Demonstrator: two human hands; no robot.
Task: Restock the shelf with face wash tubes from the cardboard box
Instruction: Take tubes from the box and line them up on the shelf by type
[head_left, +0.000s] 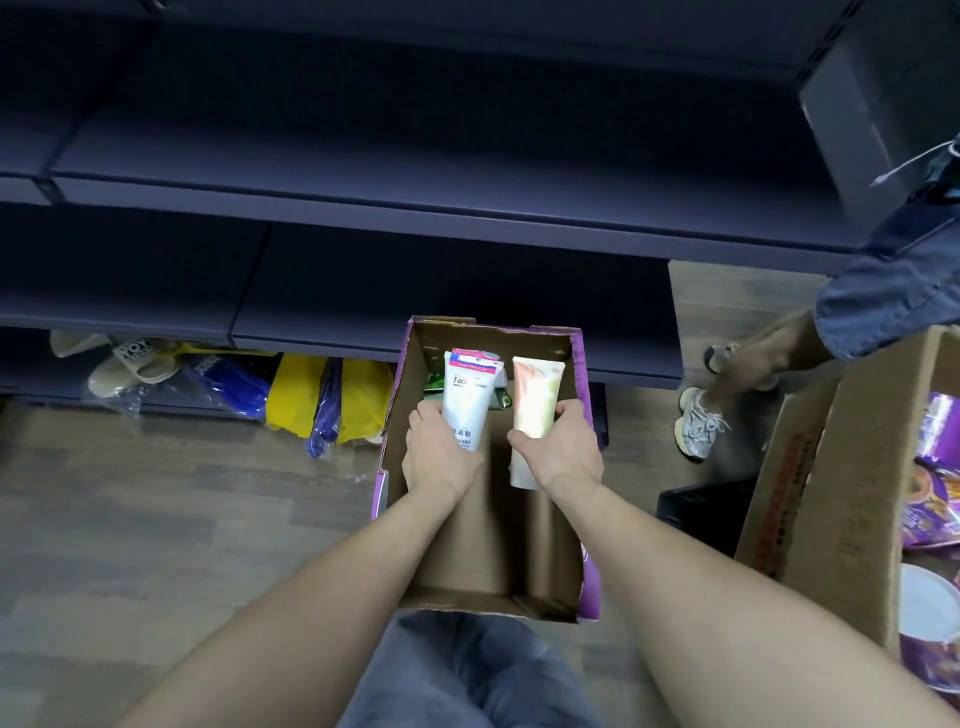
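Note:
An open cardboard box (550, 519) with purple outer sides stands on the floor in front of me. Inside it, my left hand (439, 452) grips a white face wash tube (467, 395) with a red-and-blue crimped end. My right hand (561, 449) grips a pale peach-and-green tube (535, 400). Both tubes point away from me, held above the box floor. A few dark green items (501, 399) lie at the box's far end, mostly hidden behind the tubes. The dark blue shelf (363, 202) rises just beyond the box, its tiers bare.
Under the lowest shelf lie pale slippers (132, 361) and blue and yellow bags (311, 397). A second cardboard box (810, 493) with purple packets stands at the right. Another person's leg and sneaker (698, 423) are at the right, beside the shelf end.

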